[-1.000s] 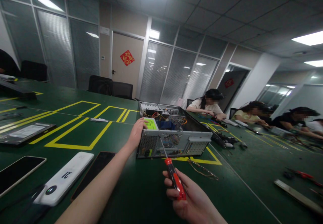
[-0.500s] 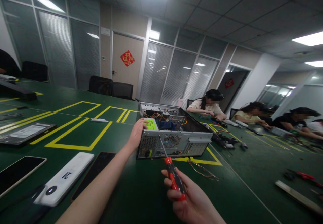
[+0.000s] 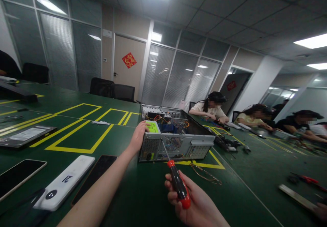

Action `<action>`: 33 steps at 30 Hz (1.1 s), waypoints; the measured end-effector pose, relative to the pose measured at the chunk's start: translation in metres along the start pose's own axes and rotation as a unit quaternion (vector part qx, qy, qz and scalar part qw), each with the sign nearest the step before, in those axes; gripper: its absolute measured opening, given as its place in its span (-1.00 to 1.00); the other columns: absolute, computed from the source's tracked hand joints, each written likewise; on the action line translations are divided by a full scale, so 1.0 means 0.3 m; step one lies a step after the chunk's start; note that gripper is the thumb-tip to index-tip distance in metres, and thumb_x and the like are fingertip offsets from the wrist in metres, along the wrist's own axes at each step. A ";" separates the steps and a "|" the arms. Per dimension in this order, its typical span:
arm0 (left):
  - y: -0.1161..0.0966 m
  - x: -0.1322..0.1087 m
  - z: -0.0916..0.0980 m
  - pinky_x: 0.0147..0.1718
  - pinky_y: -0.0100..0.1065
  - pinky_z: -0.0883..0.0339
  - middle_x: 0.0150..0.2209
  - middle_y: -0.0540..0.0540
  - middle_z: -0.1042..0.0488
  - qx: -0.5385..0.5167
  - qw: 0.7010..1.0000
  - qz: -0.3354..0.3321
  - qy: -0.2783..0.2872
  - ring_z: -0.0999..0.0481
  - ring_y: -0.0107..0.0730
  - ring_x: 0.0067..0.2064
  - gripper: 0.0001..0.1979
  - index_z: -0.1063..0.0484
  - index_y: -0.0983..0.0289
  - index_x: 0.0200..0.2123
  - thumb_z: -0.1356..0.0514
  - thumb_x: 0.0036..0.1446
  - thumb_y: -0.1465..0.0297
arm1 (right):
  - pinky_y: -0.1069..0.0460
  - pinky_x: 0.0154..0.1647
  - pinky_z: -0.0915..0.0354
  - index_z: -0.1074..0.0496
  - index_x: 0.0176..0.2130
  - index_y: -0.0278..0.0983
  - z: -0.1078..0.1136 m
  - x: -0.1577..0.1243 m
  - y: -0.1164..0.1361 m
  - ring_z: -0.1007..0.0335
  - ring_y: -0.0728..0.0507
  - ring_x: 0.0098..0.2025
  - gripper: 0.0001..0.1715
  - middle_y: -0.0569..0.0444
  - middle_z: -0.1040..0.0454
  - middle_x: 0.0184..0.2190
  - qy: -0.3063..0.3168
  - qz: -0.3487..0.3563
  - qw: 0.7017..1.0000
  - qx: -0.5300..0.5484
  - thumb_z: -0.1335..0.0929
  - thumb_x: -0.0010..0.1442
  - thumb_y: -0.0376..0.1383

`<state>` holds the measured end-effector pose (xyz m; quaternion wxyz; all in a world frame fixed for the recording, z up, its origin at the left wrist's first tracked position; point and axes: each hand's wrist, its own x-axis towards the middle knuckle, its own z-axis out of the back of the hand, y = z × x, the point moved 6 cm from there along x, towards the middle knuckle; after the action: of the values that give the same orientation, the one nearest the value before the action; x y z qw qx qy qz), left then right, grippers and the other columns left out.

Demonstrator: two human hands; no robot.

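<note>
An uncovered computer case [image 3: 189, 141] lies on the table with its perforated back panel facing me. My left hand [image 3: 139, 135] grips the corner where a power supply [image 3: 153, 127] with a bright green label sits, its fingers bent over the top. In my right hand [image 3: 187, 193] is a red and black screwdriver [image 3: 178, 182], with the fingers curled round the handle. Its thin shaft points up at the back panel, and the tip appears to meet the panel just right of the power supply. Wires and boards show inside the case.
On the left lie a hard drive [image 3: 27, 136], a phone [image 3: 21, 177], a white device marked 21 [image 3: 65, 182] and a dark phone [image 3: 94, 177]. A thin wire loop [image 3: 205, 173] rests right of my screwdriver. Several people [image 3: 211, 107] work along the table's far right.
The screwdriver handle has turned in my right fingers, showing more black and less red, and sits slightly lower. My left hand keeps its place on the power supply.
</note>
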<state>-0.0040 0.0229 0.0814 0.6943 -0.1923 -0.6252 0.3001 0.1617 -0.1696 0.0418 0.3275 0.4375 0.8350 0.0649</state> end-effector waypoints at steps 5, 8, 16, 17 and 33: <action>-0.002 0.000 0.000 0.25 -0.09 -0.15 -0.10 0.16 -0.49 -0.002 1.000 0.000 0.000 -0.31 -0.21 0.21 -0.54 -0.36 0.22 -0.42 0.19 0.35 0.17 | 0.31 -0.82 0.12 -0.41 -0.26 -0.43 0.009 0.010 0.008 -0.03 0.18 -0.71 -0.61 0.16 -0.30 -0.54 0.028 -0.008 0.998 0.049 -0.30 0.30 -0.11; -0.003 -0.001 -0.001 0.25 -0.08 -0.15 -0.10 0.15 -0.49 -0.003 1.000 -0.001 0.000 -0.31 -0.19 0.20 -0.54 -0.36 0.22 -0.42 0.19 0.34 0.17 | 0.33 -0.79 0.03 -0.36 -0.38 -0.44 0.017 0.005 0.016 -0.07 0.20 -0.70 -0.63 0.13 -0.31 -0.54 0.004 0.008 0.998 0.064 -0.30 0.31 -0.17; -0.004 -0.001 0.000 0.25 -0.09 -0.15 -0.11 0.17 -0.48 -0.018 1.000 -0.004 -0.007 -0.31 -0.18 0.20 -0.56 -0.36 0.22 -0.43 0.18 0.33 0.20 | 0.20 -0.71 -0.26 -0.38 -0.05 -0.44 0.015 -0.001 0.016 -0.30 0.04 -0.60 -0.58 0.03 -0.43 -0.48 -0.030 0.011 0.999 -0.003 -0.19 0.37 -0.15; -0.004 -0.002 0.000 0.25 -0.09 -0.15 -0.11 0.17 -0.48 -0.020 1.000 -0.003 -0.007 -0.31 -0.18 0.20 -0.57 -0.36 0.22 -0.43 0.18 0.33 0.21 | 0.25 -0.77 -0.14 -0.38 -0.04 -0.45 0.010 -0.001 0.018 -0.22 0.08 -0.64 -0.55 0.07 -0.39 -0.51 -0.018 0.009 1.000 0.005 -0.17 0.38 -0.14; 0.005 -0.002 0.000 0.25 -0.11 -0.13 -0.09 0.16 -0.50 -0.016 1.000 0.002 -0.004 -0.31 -0.20 0.21 -0.57 -0.37 0.23 -0.41 0.17 0.33 0.22 | 0.29 -0.76 -0.08 -0.31 -0.27 -0.38 0.008 0.004 0.041 -0.19 0.11 -0.63 -0.55 0.13 -0.30 -0.54 -0.051 0.033 0.997 0.050 -0.14 0.38 -0.08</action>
<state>-0.0043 0.0235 0.0799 0.6881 -0.2033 -0.6324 0.2918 0.1711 -0.1616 0.0443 0.3446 0.4836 0.8046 0.0113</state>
